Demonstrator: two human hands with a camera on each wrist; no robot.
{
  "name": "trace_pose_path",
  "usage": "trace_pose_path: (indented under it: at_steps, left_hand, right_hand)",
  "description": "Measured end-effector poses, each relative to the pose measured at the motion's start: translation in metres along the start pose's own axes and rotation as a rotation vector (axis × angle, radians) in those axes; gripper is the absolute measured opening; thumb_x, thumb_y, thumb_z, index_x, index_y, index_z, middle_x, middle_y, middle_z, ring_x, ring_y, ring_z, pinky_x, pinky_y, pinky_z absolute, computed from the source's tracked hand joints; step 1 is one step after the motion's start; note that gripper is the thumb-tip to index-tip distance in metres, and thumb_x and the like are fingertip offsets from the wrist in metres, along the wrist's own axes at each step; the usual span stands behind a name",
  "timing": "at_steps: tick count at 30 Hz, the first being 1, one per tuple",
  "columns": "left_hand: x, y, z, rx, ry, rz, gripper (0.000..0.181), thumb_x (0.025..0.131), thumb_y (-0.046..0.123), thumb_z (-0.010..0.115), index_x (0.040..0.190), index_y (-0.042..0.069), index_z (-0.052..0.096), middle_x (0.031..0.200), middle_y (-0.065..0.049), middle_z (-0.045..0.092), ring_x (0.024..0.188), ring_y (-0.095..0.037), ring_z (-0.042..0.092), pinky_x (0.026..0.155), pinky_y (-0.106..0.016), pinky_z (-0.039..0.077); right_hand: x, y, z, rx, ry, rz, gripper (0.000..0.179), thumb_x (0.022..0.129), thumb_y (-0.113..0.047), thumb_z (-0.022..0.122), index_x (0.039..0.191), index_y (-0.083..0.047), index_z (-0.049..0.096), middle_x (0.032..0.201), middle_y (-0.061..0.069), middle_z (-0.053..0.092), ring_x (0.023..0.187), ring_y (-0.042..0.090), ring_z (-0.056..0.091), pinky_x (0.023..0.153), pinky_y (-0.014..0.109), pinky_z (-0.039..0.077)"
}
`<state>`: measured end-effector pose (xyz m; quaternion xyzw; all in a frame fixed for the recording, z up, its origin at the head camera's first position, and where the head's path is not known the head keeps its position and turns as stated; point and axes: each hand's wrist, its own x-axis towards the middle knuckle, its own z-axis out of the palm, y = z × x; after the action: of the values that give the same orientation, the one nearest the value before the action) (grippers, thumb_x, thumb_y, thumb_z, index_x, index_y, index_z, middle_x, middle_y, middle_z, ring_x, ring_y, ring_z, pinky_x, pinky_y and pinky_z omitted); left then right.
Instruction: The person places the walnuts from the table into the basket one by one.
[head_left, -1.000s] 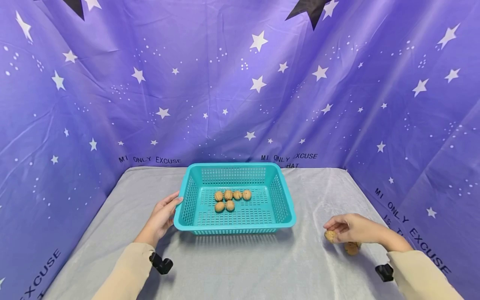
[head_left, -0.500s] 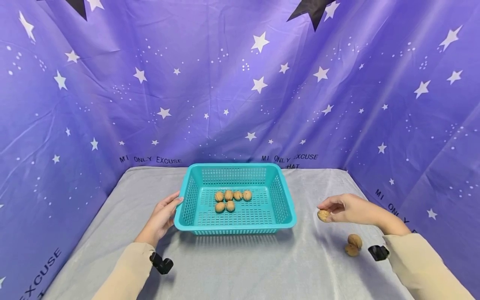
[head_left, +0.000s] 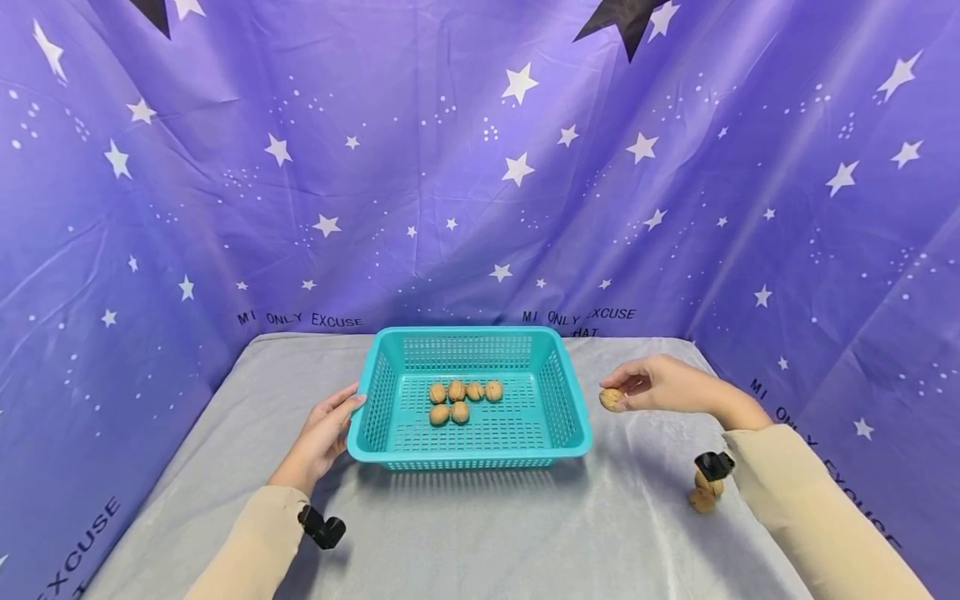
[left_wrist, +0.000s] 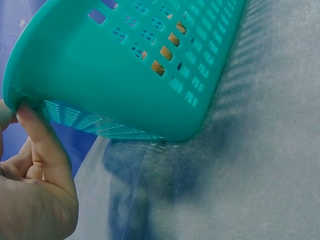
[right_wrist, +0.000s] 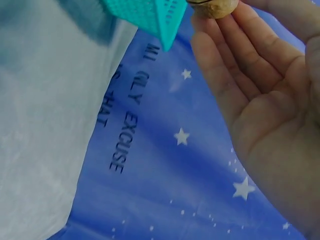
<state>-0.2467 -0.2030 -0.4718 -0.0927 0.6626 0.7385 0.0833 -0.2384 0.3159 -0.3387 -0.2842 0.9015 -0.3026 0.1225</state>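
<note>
In the head view, a turquoise plastic basket [head_left: 480, 460] with slotted walls stands mid-table, several walnuts [head_left: 457, 390] in two rows on its floor. My left hand [head_left: 321, 437] grips the basket's left rim, thumb on top; the left wrist view shows its fingers [left_wrist: 42, 135] at the underside of that rim. Just right of the basket, my right hand [head_left: 667, 385] pinches a single walnut [head_left: 611, 400] between thumb and fingertips, raised over the table. The right wrist view has this walnut [right_wrist: 217, 7] at its top edge, overlapping the basket's corner.
Two more walnuts [head_left: 703, 498] lie together on the grey cloth [head_left: 525, 533] at the right, partly behind the right wrist's black camera [head_left: 714, 465]. Purple star-printed curtains [head_left: 420, 167] enclose the table at the back and both sides.
My right hand has lifted the walnut off the right side of the table and carried it left and away from me, toward the basket. The left hand and basket have stayed put.
</note>
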Motion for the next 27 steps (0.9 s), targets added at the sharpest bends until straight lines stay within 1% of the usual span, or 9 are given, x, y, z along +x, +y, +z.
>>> trace_pose_path:
  at_steps: [7, 10, 13, 19, 22, 27]
  left_hand:
    - [0.0, 0.001, 0.0, 0.002, -0.006, 0.004, 0.062, 0.101, 0.033, 0.063, 0.156, 0.015, 0.038, 0.137, -0.016, 0.054, 0.093, -0.014, 0.07, 0.069, -0.028, 0.06]
    - [-0.001, 0.0, 0.0, 0.003, -0.008, 0.004, 0.062, 0.101, 0.032, 0.063, 0.156, 0.015, 0.038, 0.137, -0.015, 0.054, 0.092, -0.013, 0.07, 0.068, -0.028, 0.06]
    - [0.0, -0.001, 0.0, 0.002, -0.005, 0.005, 0.062, 0.101, 0.032, 0.063, 0.156, 0.015, 0.039, 0.133, -0.013, 0.057, 0.091, -0.013, 0.07, 0.069, -0.028, 0.06]
    - [0.001, -0.001, -0.001, 0.0, -0.005, 0.005, 0.062, 0.101, 0.032, 0.064, 0.155, 0.014, 0.039, 0.128, -0.011, 0.06, 0.09, -0.013, 0.07, 0.067, -0.027, 0.06]
    - [0.001, -0.001, -0.001, 0.0, -0.005, 0.003, 0.062, 0.101, 0.032, 0.064, 0.155, 0.014, 0.039, 0.13, -0.012, 0.059, 0.091, -0.013, 0.07, 0.067, -0.027, 0.059]
    - [0.001, -0.001, 0.0, -0.001, -0.001, -0.001, 0.062, 0.101, 0.031, 0.064, 0.155, 0.015, 0.039, 0.131, -0.011, 0.059, 0.093, -0.014, 0.07, 0.068, -0.027, 0.059]
  right_hand:
    - [0.038, -0.012, 0.002, 0.039, -0.022, -0.003, 0.039, 0.089, -0.017, 0.079, 0.121, 0.003, 0.069, 0.111, 0.009, 0.071, 0.099, 0.022, 0.068, 0.084, 0.028, 0.057]
    - [0.055, -0.016, 0.003, 0.028, -0.039, -0.028, 0.038, 0.088, -0.017, 0.079, 0.12, 0.002, 0.071, 0.112, 0.009, 0.072, 0.099, 0.022, 0.068, 0.085, 0.028, 0.057]
    - [0.073, -0.02, 0.005, 0.006, -0.062, -0.049, 0.036, 0.088, -0.016, 0.08, 0.119, 0.0, 0.072, 0.112, 0.008, 0.072, 0.1, 0.021, 0.069, 0.087, 0.03, 0.057]
    - [0.107, -0.033, 0.014, -0.011, -0.132, -0.028, 0.034, 0.088, -0.018, 0.08, 0.119, -0.006, 0.072, 0.111, 0.001, 0.072, 0.101, 0.015, 0.068, 0.088, 0.03, 0.056]
    - [0.121, -0.04, 0.021, -0.006, -0.163, -0.027, 0.035, 0.088, -0.016, 0.079, 0.121, -0.005, 0.072, 0.111, 0.0, 0.071, 0.101, 0.014, 0.067, 0.088, 0.029, 0.056]
    - [0.142, -0.045, 0.035, 0.019, -0.205, 0.011, 0.037, 0.089, -0.016, 0.079, 0.123, -0.004, 0.07, 0.11, -0.002, 0.071, 0.1, 0.013, 0.066, 0.088, 0.03, 0.056]
